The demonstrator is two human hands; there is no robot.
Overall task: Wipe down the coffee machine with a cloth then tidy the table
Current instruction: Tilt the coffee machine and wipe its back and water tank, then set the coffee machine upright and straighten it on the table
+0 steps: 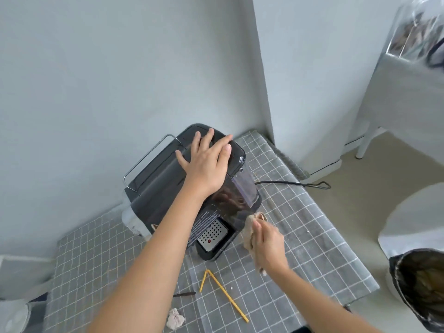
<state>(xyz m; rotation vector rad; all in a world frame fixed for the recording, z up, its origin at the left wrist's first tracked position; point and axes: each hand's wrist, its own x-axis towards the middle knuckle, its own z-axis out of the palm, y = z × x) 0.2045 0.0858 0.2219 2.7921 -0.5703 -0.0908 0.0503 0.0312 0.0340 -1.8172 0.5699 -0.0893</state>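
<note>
Grey checked tablecloth (312,212) covering desk. Bent yellow straw (225,294) lying near edge, centre. Crumpled pale tissue (175,318) near edge, left of straw. Short dark stick (184,294) between tissue and straw's bend. Black power cord (293,183) trailing off right side of desk, far end. Bin with dark liner (420,284) on floor, right, near. White chair leg (365,143) far right. Grey wall (120,68) behind.

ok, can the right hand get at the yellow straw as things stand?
Probably yes. The right hand is beside the straw with bare table between them, but it grips the cloth, so picking it up would be awkward.
</note>
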